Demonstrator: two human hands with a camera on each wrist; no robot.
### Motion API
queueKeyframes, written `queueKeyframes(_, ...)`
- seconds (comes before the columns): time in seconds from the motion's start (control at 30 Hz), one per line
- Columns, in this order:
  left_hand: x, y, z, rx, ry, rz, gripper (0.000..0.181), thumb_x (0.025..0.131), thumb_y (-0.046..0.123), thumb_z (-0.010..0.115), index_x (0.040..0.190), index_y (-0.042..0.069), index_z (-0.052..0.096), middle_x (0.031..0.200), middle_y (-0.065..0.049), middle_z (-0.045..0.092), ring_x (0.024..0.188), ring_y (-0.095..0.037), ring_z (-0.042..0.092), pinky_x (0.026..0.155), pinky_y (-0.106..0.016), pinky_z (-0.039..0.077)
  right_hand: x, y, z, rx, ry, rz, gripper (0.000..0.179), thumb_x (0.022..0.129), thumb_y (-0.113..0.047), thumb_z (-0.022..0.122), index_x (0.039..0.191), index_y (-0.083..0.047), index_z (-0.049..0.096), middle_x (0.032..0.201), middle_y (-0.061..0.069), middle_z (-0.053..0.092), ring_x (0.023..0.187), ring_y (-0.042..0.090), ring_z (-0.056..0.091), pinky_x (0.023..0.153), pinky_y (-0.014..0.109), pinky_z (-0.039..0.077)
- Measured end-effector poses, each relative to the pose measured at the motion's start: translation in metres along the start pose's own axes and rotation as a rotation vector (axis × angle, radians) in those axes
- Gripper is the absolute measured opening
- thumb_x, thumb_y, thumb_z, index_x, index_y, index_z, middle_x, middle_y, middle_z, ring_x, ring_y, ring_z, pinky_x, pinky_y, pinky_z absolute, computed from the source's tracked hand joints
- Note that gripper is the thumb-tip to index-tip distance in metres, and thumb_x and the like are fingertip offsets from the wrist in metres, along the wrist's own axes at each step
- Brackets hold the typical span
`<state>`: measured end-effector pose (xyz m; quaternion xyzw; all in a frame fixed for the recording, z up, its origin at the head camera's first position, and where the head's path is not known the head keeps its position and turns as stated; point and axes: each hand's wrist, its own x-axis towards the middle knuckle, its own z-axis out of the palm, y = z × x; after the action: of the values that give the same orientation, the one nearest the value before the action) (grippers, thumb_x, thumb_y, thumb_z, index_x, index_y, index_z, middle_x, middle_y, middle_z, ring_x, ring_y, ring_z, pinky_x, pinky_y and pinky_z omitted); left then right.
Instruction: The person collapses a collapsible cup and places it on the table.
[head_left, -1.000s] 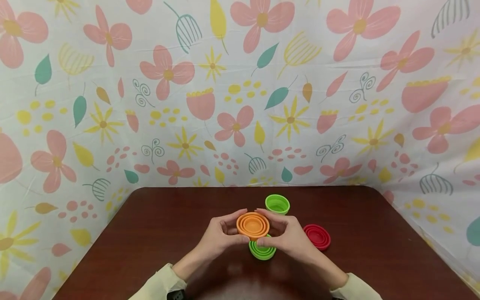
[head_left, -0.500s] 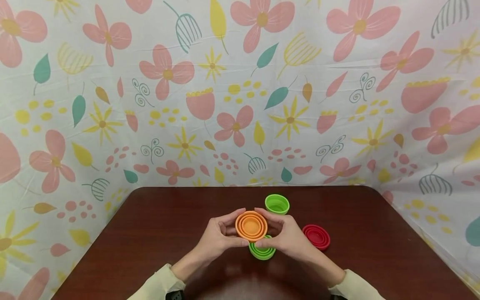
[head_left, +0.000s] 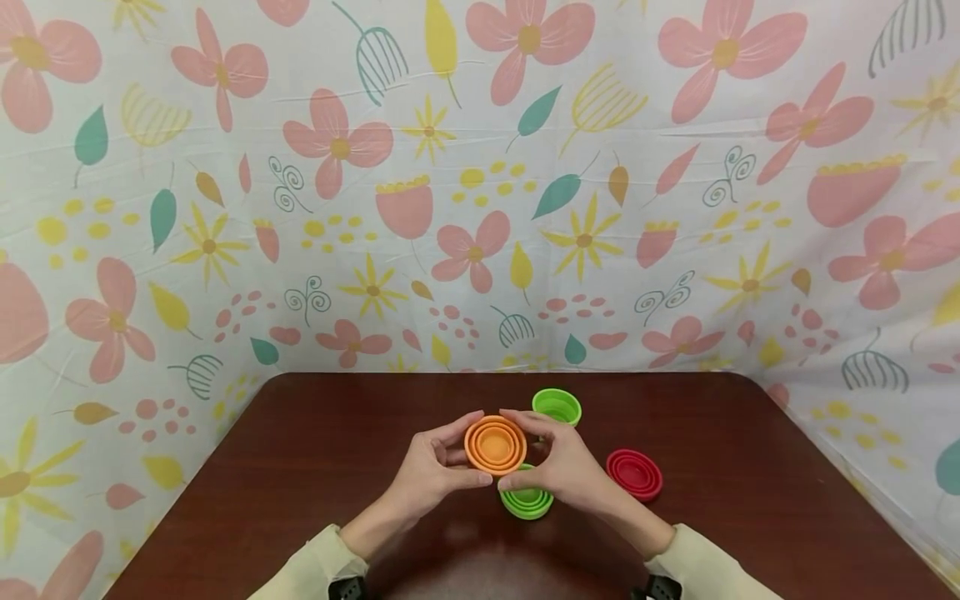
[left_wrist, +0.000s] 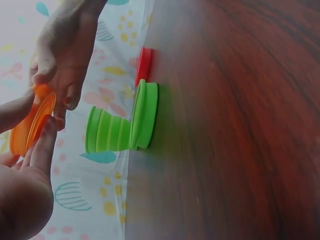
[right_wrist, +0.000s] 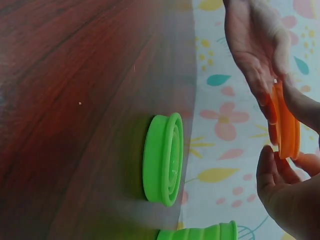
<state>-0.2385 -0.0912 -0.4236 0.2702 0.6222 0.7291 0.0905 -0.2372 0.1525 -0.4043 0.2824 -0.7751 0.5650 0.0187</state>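
Observation:
An orange collapsible cup (head_left: 496, 446), folded flat into rings, is held up over the table with its ringed face toward the head camera. My left hand (head_left: 429, 468) grips its left side, fingers at the top and thumb below. On the other side my right hand (head_left: 566, 458) pinches it with fingertips at the upper rim and thumb at the lower rim. The left wrist view shows the orange cup (left_wrist: 34, 122) edge-on between both hands. Just below it in the head view lies a folded green collapsible cup (head_left: 527, 502), its far part overlapped by the right hand.
Farther back stands a second green cup (head_left: 557, 407), pulled out to full height. A folded red collapsible cup (head_left: 634, 475) lies to the right of my right hand. The dark brown table (head_left: 315, 467) meets a flowered cloth (head_left: 472, 333) at its back edge.
Both hands have shifted slightly left and up with the orange cup, and its face has tipped more toward the head camera. The right thumb has slid left along the lower rim.

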Motion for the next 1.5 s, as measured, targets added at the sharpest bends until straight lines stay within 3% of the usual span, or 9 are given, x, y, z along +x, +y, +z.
queueKeyframes(0.5, -0.006, 0.001, -0.021, 0.058, 0.053, 0.001, 0.085, 0.085, -0.003, 0.086, 0.158, -0.003, 0.043, 0.152, -0.022, 0.054, 0.117, -0.030, 0.070, 0.092, -0.038, 0.061, 0.025, 0.000, 0.020, 0.020, -0.047, -0.009, 0.089, 0.072, -0.010, 0.100, 0.148, 0.004, 0.057, 0.148, 0.019, 0.055, 0.124, 0.028, 0.065, 0.099, 0.032, 0.057)
queueKeyframes(0.73, -0.009, -0.001, -0.035, 0.081, 0.088, -0.024, 0.085, 0.085, -0.003, 0.086, 0.158, -0.002, 0.043, 0.154, -0.021, 0.053, 0.118, -0.030, 0.070, 0.093, -0.037, 0.061, 0.036, 0.003, 0.028, -0.088, -0.044, -0.013, 0.089, 0.072, -0.018, 0.101, 0.148, 0.000, 0.059, 0.147, 0.015, 0.058, 0.124, 0.027, 0.065, 0.099, 0.032, 0.057)
queueKeyframes(0.87, -0.012, -0.002, -0.041, 0.100, 0.103, -0.040, 0.085, 0.085, -0.004, 0.086, 0.159, 0.000, 0.044, 0.152, -0.022, 0.054, 0.118, -0.032, 0.069, 0.093, -0.036, 0.061, 0.041, 0.004, 0.035, -0.085, -0.057, 0.012, 0.086, 0.073, -0.018, 0.100, 0.147, 0.003, 0.059, 0.147, 0.018, 0.058, 0.121, 0.027, 0.066, 0.098, 0.035, 0.058)
queueKeyframes(1.2, -0.017, -0.004, -0.059, 0.145, 0.142, -0.068, 0.084, 0.086, -0.002, 0.085, 0.159, 0.002, 0.044, 0.158, -0.019, 0.049, 0.130, -0.036, 0.061, 0.096, -0.033, 0.059, 0.057, 0.007, 0.051, -0.085, -0.060, 0.057, 0.080, 0.074, -0.015, 0.099, 0.144, 0.001, 0.063, 0.145, 0.015, 0.061, 0.117, 0.023, 0.068, 0.098, 0.035, 0.058)
queueKeyframes(1.5, -0.023, -0.005, -0.071, 0.199, 0.208, -0.101, 0.084, 0.085, -0.003, 0.085, 0.158, -0.002, 0.043, 0.161, -0.021, 0.043, 0.142, -0.037, 0.050, 0.105, -0.032, 0.053, 0.069, 0.009, 0.065, -0.063, -0.077, 0.109, 0.077, 0.075, -0.012, 0.098, 0.142, 0.002, 0.063, 0.143, 0.018, 0.063, 0.121, 0.028, 0.066, 0.104, 0.048, 0.054)
